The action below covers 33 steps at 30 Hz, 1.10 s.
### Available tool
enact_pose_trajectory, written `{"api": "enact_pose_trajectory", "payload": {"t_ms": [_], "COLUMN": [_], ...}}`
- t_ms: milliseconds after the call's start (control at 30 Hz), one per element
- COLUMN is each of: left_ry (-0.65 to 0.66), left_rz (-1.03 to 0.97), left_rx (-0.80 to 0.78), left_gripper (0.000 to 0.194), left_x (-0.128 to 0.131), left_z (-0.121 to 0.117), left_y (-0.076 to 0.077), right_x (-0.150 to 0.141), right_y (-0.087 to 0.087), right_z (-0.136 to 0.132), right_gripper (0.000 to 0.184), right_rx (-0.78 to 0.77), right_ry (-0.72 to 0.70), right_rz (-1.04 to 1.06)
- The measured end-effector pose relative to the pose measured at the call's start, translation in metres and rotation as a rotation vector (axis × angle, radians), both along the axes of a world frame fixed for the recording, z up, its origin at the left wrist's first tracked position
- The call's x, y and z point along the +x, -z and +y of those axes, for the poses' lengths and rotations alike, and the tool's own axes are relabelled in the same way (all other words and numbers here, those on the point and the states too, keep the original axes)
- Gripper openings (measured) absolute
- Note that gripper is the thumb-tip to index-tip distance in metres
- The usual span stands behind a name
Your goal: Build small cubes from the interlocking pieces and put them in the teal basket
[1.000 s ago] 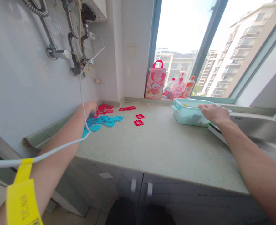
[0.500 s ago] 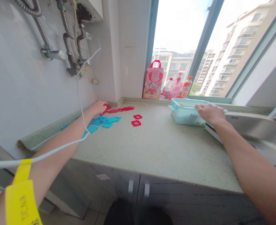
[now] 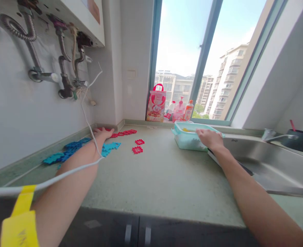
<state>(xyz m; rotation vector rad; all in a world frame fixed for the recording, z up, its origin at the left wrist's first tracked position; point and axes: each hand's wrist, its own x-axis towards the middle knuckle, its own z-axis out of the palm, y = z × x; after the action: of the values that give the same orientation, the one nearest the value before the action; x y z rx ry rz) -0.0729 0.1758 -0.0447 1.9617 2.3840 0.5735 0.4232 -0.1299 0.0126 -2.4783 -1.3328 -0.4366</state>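
Note:
My left hand (image 3: 103, 133) lies flat, fingers stretched, on red plastic puzzle pieces (image 3: 123, 132) near the back wall of the counter. Blue puzzle pieces (image 3: 71, 150) lie beside my left forearm, and two loose red pieces (image 3: 138, 145) sit further out on the counter. My right hand (image 3: 209, 138) grips the near rim of a pale teal plastic box (image 3: 186, 138) that has small pieces inside, fingers curled over its edge.
A steel sink (image 3: 270, 164) with a tap lies right of the box. A pink bag (image 3: 156, 103) and several bottles (image 3: 179, 110) stand on the window sill. Pipes and a white cable (image 3: 86, 113) hang on the left wall; the cable crosses my left arm.
My left hand moved from the blue pieces back to the red pieces by the wall and flattened. The view rose and shifted. My right hand stayed on the box.

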Motion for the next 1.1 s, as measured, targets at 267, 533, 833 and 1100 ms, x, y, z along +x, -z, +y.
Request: {"api": "enact_pose_trajectory", "payload": {"t_ms": [267,533,833,1100], "left_ry": [-0.071,0.061,0.409,0.917], "left_rz": [-0.053,-0.006,0.043,0.012], "left_rx": [-0.104,-0.087,-0.047,-0.043], "left_gripper": [0.101,0.097,0.096,0.097], "left_x": [0.051,0.098,0.152,0.146], "left_z": [-0.021,-0.059,-0.104,-0.127], "left_y": [0.006,0.008,0.012,0.011], "right_x": [-0.001,-0.002,-0.002,-0.044], "right_y": [-0.001,-0.001,0.002,0.020], "right_z": [0.000,0.000,0.001,0.014], "right_gripper": [0.060,0.060,0.050,0.032], "right_rx": [-0.008,-0.004,0.189,0.513], "right_ry": [-0.010,-0.037,-0.091,-0.526], "right_rz": [0.009,0.012,-0.035,-0.274]}}
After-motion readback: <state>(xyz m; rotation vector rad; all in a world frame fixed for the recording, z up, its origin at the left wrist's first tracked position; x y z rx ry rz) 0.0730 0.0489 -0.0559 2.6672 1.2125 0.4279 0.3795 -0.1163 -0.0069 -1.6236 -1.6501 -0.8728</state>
